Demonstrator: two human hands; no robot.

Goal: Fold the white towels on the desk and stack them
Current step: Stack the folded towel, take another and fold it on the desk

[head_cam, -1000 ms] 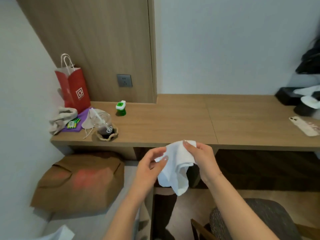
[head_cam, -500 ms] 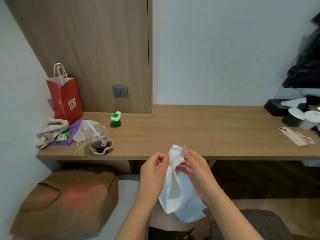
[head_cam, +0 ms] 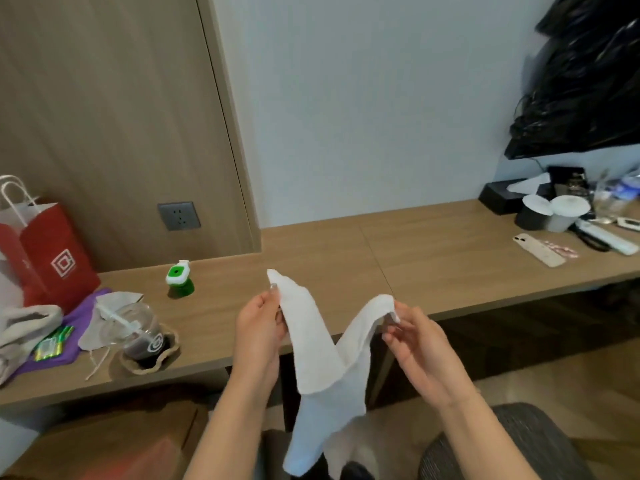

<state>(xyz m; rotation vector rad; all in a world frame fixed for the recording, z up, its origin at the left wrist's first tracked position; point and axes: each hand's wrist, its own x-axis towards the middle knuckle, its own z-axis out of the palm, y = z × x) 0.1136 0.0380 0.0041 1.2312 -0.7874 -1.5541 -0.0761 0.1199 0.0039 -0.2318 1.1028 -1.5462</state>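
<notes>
White towel [head_cam: 322, 355]: held up in the lower centre of the frame, in front of the bench edge, two upper corners spread apart so that a V is formed; the rest hangs down toward the bottom edge.
Left hand [head_cam: 258, 327]: one upper corner of the towel is pinched between thumb and fingers, left of centre.
Right hand [head_cam: 414, 337]: the other upper corner is pinched at the fingertips, right of centre, lower than the left corner.
Bench [head_cam: 346, 258]: light wood, crossing the middle of the frame from left to right.
Left of the frame: a red paper bag [head_cam: 52, 258] is stood against the wooden wall panel; a purple cloth [head_cam: 72, 327] and a grey cloth [head_cam: 24, 327] are laid beside it; a plastic cup [head_cam: 138, 336] with dark drink and a straw is set near the bench's front edge.
Green bottle [head_cam: 179, 278]: placed alone on the bench, below the wall socket [head_cam: 178, 216].
Right of the frame: a phone [head_cam: 538, 249] is laid flat; two lidded cups [head_cam: 552, 211] and a black box are grouped behind it.
Lower right corner: a dark chair seat [head_cam: 502, 445] is partly seen.
</notes>
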